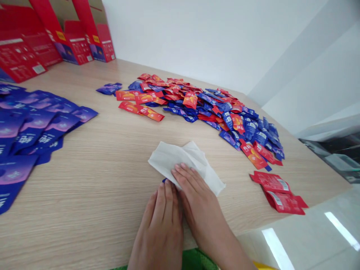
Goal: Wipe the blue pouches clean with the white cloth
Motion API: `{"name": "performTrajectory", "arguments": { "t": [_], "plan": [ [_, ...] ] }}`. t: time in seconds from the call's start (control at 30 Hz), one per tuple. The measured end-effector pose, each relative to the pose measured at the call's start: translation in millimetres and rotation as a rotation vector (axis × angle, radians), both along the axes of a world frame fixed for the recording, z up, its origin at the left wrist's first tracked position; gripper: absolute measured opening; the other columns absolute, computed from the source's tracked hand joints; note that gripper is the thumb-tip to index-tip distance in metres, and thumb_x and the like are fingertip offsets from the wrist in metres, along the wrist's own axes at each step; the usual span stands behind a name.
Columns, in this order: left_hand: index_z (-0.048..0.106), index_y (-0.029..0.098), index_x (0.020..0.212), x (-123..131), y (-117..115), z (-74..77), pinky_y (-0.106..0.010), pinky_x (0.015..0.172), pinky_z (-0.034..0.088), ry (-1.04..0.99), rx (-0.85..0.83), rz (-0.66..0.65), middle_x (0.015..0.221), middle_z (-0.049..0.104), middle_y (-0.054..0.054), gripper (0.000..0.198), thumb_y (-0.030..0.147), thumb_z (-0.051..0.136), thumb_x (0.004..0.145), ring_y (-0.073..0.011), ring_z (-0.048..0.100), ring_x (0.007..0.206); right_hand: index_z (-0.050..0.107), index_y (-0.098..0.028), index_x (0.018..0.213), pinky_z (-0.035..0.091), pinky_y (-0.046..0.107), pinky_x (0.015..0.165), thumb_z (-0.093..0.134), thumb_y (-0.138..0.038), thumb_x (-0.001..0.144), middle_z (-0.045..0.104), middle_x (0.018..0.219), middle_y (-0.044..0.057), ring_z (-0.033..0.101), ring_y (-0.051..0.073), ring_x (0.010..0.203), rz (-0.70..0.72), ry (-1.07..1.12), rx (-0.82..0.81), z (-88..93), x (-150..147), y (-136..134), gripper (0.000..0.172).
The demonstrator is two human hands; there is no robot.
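Observation:
A crumpled white tissue [184, 159] lies on the table in front of me. My right hand [201, 198] is closed over its near edge, with the fingertips pressing on top of it and the thumb side turned toward my left hand. Close beside it, my left hand [163, 221] lies flat on the table, its fingers straight and together. A small blue corner [164, 180] shows at the left fingertips; most of that thing is hidden under the hands and tissue. The two hands touch or nearly touch along their inner sides.
A long heap of red and blue sachets [194, 103] curves along the back and right. Larger blue pouches [42, 123] overlap at the left. Red packets [281, 193] lie near the right table edge. Open red boxes [75, 41] stand at the back left by the wall.

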State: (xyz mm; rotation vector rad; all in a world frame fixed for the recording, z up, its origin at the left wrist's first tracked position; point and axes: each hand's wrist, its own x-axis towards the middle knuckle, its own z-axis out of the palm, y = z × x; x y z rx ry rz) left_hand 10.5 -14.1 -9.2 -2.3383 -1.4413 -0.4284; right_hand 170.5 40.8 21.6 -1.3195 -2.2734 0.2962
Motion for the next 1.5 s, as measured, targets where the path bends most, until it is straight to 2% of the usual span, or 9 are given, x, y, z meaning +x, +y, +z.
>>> {"name": "performTrajectory", "arguments": {
  "t": [0.23, 0.3, 0.47, 0.7, 0.77, 0.93, 1.17, 1.4, 1.5],
  "plan": [
    [0.055, -0.004, 0.15, 2, -1, -1.4, -0.044, 0.122, 0.044, -0.001, 0.012, -0.008, 0.157, 0.063, -0.023, 0.061, 0.028, 0.045, 0.099, -0.0334, 0.056, 0.148, 0.066, -0.014, 0.151, 0.045, 0.06, 0.128, 0.043, -0.037, 0.115, 0.064, 0.158, 0.017, 0.059, 0.031, 0.15, -0.421, 0.035, 0.003, -0.3, 54, 10, 0.049],
    [0.056, -0.004, 0.149, 1, -1, 0.2, -0.044, 0.123, 0.044, -0.004, 0.016, 0.0, 0.157, 0.063, -0.023, 0.059, 0.026, 0.044, 0.099, -0.0335, 0.056, 0.148, 0.063, -0.016, 0.154, 0.045, 0.056, 0.129, 0.043, -0.035, 0.115, 0.062, 0.16, 0.015, 0.056, 0.028, 0.153, -0.382, 0.079, -0.003, 4.6, 44, 4, 0.048],
    [0.062, -0.001, 0.144, 0, 1, 4.1, -0.044, 0.121, 0.043, -0.002, -0.01, -0.012, 0.149, 0.069, -0.022, 0.056, 0.028, 0.041, 0.1, -0.0324, 0.06, 0.143, 0.062, -0.016, 0.155, 0.045, 0.044, 0.13, 0.041, -0.013, 0.111, 0.057, 0.165, 0.008, 0.051, 0.02, 0.157, 0.004, -0.035, 0.009, 5.3, 3, -8, 0.049],
    [0.055, -0.004, 0.15, 1, -2, 2.6, -0.043, 0.123, 0.042, -0.025, -0.015, -0.005, 0.156, 0.064, -0.022, 0.059, 0.025, 0.044, 0.1, -0.0322, 0.057, 0.147, 0.065, -0.014, 0.152, 0.045, 0.061, 0.128, 0.043, -0.034, 0.115, 0.064, 0.158, 0.017, 0.059, 0.031, 0.15, -0.398, -0.017, 0.028, -1.2, 57, 6, 0.047],
    [0.055, -0.004, 0.151, 2, -3, 4.4, -0.043, 0.123, 0.043, -0.027, -0.021, 0.007, 0.158, 0.063, -0.022, 0.059, 0.025, 0.044, 0.1, -0.0323, 0.056, 0.148, 0.063, -0.018, 0.154, 0.044, 0.06, 0.129, 0.044, -0.035, 0.115, 0.062, 0.16, 0.013, 0.056, 0.029, 0.153, -0.367, 0.032, 0.002, 3.5, 53, 2, 0.047],
    [0.058, -0.003, 0.147, 0, -2, 8.4, -0.044, 0.121, 0.046, -0.001, -0.039, 0.003, 0.154, 0.065, -0.024, 0.058, 0.025, 0.04, 0.1, -0.0328, 0.059, 0.145, 0.058, -0.024, 0.159, 0.042, 0.049, 0.133, 0.042, -0.014, 0.11, 0.056, 0.167, 0.005, 0.048, 0.02, 0.158, 0.018, -0.008, -0.036, 8.3, 14, -7, 0.053],
    [0.054, -0.005, 0.151, 1, -2, 8.3, -0.043, 0.122, 0.048, -0.023, -0.044, -0.004, 0.158, 0.062, -0.023, 0.059, 0.023, 0.042, 0.1, -0.033, 0.059, 0.147, 0.066, -0.008, 0.15, 0.045, 0.061, 0.128, 0.043, -0.032, 0.115, 0.064, 0.157, 0.019, 0.059, 0.032, 0.15, -0.388, -0.039, 0.039, 1.5, 55, 4, 0.048],
    [0.056, -0.007, 0.147, 2, -2, 10.8, -0.045, 0.116, 0.053, -0.006, -0.011, -0.004, 0.154, 0.064, -0.028, 0.059, 0.019, 0.038, 0.098, -0.035, 0.064, 0.142, 0.059, -0.016, 0.158, 0.039, 0.046, 0.134, 0.039, -0.015, 0.112, 0.056, 0.167, 0.007, 0.047, 0.019, 0.159, -0.003, -0.037, -0.021, 11.6, 14, -5, 0.049],
    [0.054, -0.006, 0.15, -1, -3, 12.3, -0.044, 0.118, 0.053, 0.032, -0.045, -0.014, 0.156, 0.063, -0.026, 0.06, 0.019, 0.04, 0.098, -0.0343, 0.061, 0.145, 0.062, -0.014, 0.155, 0.041, 0.053, 0.133, 0.041, -0.02, 0.113, 0.059, 0.163, 0.011, 0.052, 0.024, 0.156, -0.151, -0.057, -0.008, 4.9, 28, 0, 0.047]
  ]
}}
